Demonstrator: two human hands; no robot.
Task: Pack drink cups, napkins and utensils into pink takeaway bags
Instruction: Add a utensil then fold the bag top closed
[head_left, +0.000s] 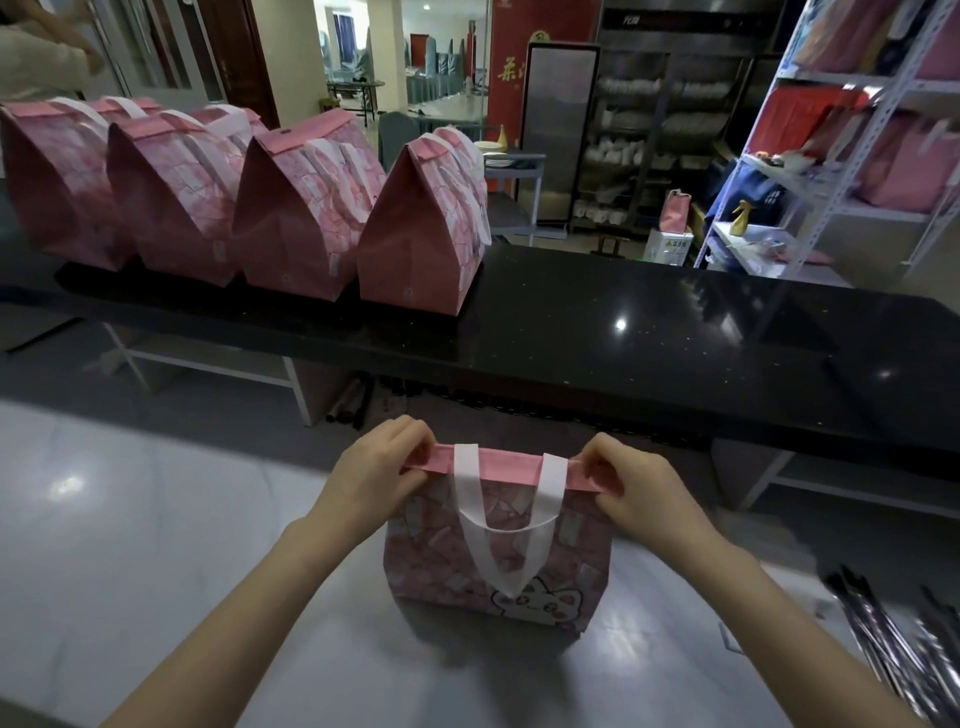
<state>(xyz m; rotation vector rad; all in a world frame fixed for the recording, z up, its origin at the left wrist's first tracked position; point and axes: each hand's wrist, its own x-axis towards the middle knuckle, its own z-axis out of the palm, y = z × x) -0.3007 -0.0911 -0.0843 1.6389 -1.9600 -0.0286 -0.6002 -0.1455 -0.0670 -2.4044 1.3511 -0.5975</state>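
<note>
Pink bag (431, 545), upright on the near white surface (156, 519): its folded top is pinched at both ends by the left grip (376, 462) and right grip (631, 486). The fold is best pressed level and even. Closed bags (291, 223) are lined beyond.

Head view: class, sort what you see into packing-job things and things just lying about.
Job: pink rabbit-print takeaway bag, pinched by left hand and right hand; four closed pink bags on black counter; dark shiny utensil packs.
Lying about: white stacked dishes; yellow shelf figurine.
</note>
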